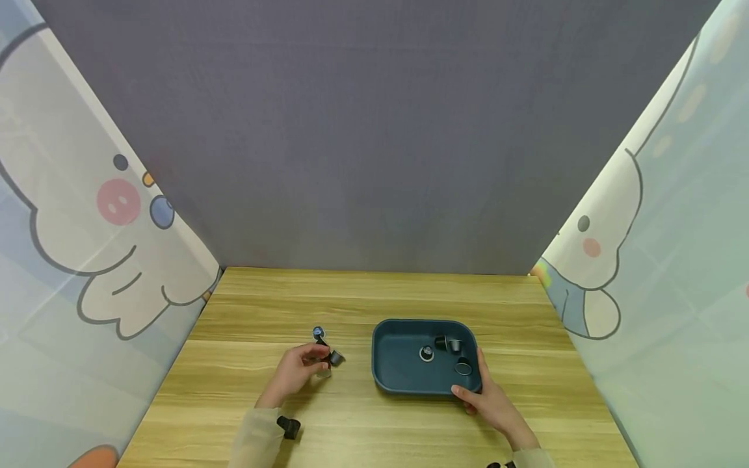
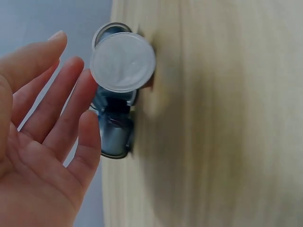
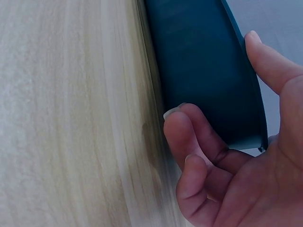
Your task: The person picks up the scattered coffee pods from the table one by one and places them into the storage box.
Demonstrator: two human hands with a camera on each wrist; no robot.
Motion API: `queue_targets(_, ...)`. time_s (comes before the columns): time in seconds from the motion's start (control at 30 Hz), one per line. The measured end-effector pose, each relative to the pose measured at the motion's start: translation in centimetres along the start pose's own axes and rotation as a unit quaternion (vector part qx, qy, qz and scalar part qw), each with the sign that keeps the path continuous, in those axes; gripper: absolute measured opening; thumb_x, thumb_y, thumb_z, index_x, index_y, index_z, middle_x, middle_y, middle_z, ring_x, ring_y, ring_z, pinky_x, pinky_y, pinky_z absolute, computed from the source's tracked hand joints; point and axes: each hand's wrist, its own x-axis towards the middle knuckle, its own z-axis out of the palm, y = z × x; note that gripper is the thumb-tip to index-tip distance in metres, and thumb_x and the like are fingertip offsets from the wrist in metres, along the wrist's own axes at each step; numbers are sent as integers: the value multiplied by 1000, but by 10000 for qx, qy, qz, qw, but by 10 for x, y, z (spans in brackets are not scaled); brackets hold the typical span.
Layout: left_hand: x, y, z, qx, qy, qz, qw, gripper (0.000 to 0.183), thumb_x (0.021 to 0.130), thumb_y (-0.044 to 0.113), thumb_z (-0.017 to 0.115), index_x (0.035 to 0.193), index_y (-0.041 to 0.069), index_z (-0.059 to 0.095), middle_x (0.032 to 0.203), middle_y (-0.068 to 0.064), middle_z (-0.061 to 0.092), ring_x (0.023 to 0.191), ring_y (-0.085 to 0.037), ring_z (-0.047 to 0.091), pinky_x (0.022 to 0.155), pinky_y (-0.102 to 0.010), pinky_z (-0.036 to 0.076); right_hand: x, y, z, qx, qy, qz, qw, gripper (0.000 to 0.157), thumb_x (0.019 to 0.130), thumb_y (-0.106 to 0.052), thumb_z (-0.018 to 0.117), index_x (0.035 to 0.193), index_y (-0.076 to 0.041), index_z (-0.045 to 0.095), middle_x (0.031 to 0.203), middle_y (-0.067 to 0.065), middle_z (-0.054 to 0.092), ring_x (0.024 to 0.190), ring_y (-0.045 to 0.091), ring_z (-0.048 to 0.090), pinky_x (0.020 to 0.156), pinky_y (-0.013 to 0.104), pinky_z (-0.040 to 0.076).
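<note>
My left hand (image 1: 300,368) is over a small cluster of coffee capsules on the table, thumb and fingers apart. In the left wrist view, a capsule with a round silver lid (image 2: 123,61) faces the camera right beside the fingertips, overlapping other dark capsules. A blue-topped capsule (image 1: 318,331) stands just beyond the hand, and a dark capsule (image 1: 336,357) lies to its right. My right hand (image 1: 487,398) grips the near right corner of a dark blue tray (image 1: 404,392), thumb at the rim and other fingers curled against the outer wall (image 3: 203,61).
Several capsules are in the tray: one lid-down capsule (image 1: 427,353) near the middle, others grouped at the right, including a capsule on its side (image 1: 463,366). The wooden table (image 1: 351,292) meets a grey panel (image 1: 374,162) at the back. Cartoon-printed sheets (image 1: 117,260) flank both sides.
</note>
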Motion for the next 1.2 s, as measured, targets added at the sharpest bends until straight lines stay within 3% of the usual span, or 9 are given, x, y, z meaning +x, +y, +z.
queue_targets(0.17,-3,-4,3,77,115,-50,9999,26,84,7,80,110,4,73,104,-9,72,92,-24,68,76,-28,54,0,0,0,100,-36,-41,9999,113,91,-30,75,159,-24,-16,74,11,60,64,23,58,60,32,50)
queue_targets(0.37,-7,-6,6,177,-54,-302,9994,28,84,7,80,111,7,73,107,-7,71,95,-23,68,80,-29,54,-1,-1,0,125,-33,-53,9999,113,91,-29,75,159,-25,-15,74,11,60,64,23,58,60,32,50)
queue_targets(0.57,-12,-9,8,320,-210,-276,9989,28,84,9,80,111,7,73,104,-6,73,91,-21,68,80,-31,53,-1,-1,-1,134,-61,-52,9999,113,92,-29,75,159,-25,-16,73,11,59,63,24,57,59,33,50)
queue_targets(0.93,-11,-17,10,326,-93,-221,9992,26,83,11,82,107,6,74,102,-5,72,89,-19,68,78,-32,54,-1,-1,0,169,-24,-55,9998,113,91,-29,75,159,-26,-15,69,10,58,62,24,57,59,33,49)
queue_targets(1.2,-12,-15,9,320,-56,-361,9988,23,83,14,82,104,9,76,103,-4,70,90,-19,67,77,-29,54,0,1,1,136,7,-27,9999,112,91,-29,75,159,-28,-14,68,10,58,63,24,57,59,32,49)
